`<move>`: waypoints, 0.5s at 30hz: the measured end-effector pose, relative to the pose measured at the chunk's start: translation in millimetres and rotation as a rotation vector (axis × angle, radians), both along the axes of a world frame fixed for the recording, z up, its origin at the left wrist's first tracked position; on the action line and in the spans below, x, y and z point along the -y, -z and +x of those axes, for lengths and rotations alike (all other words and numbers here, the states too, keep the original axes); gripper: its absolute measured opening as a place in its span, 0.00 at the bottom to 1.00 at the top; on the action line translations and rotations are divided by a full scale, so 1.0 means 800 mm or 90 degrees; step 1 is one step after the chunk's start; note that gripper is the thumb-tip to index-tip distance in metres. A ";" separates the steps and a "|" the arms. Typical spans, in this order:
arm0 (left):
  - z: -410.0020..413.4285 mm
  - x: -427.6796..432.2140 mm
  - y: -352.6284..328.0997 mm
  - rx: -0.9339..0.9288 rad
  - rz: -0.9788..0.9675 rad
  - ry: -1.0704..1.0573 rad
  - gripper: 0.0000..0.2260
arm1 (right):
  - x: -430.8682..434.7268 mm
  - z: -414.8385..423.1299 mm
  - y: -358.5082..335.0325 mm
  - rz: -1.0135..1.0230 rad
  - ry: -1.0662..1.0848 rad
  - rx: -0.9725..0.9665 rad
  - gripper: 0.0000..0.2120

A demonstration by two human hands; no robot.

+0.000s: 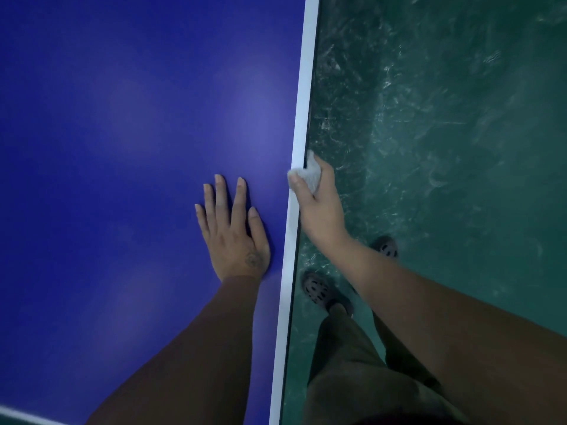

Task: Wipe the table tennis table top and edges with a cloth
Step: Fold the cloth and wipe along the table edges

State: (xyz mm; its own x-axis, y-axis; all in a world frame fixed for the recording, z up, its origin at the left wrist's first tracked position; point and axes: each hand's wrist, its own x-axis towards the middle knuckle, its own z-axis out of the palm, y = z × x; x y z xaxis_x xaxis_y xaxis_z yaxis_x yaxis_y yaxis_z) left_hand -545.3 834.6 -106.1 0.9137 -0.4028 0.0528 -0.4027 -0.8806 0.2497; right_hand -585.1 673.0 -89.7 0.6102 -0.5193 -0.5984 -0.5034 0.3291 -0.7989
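The right hand pinches a grey cloth against the table's right edge. The left hand lies spread flat nearby.

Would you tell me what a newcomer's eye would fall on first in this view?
The broad deep-blue table top fills the left, bordered by a white edge stripe. The left hand rests flat on it, while the right hand grips a small grey cloth against the table's edge, above the green floor.

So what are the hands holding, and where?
The right hand holds a cloth by its bunched middle, against the table's white edge. The left hand lies flat, holding nothing.
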 end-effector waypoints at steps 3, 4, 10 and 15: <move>0.000 0.000 0.001 0.006 -0.010 0.000 0.23 | 0.003 -0.048 -0.004 0.090 -0.001 -0.009 0.23; 0.000 -0.001 0.001 0.008 -0.010 0.001 0.23 | 0.006 -0.063 -0.005 0.116 -0.008 -0.013 0.21; -0.001 0.000 -0.003 0.010 -0.007 -0.002 0.23 | 0.018 -0.131 -0.038 0.282 -0.014 0.023 0.26; -0.005 -0.005 -0.007 -0.037 -0.054 -0.008 0.22 | 0.014 -0.177 -0.076 0.304 -0.024 0.049 0.29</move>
State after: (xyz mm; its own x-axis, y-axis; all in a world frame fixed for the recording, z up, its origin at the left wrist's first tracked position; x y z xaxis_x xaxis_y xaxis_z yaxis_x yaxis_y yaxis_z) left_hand -549.0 838.4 -100.1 0.9213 -0.3876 0.0323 -0.3741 -0.8602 0.3465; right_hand -727.0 662.2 -29.1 0.6754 -0.1752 -0.7164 -0.4665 0.6509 -0.5989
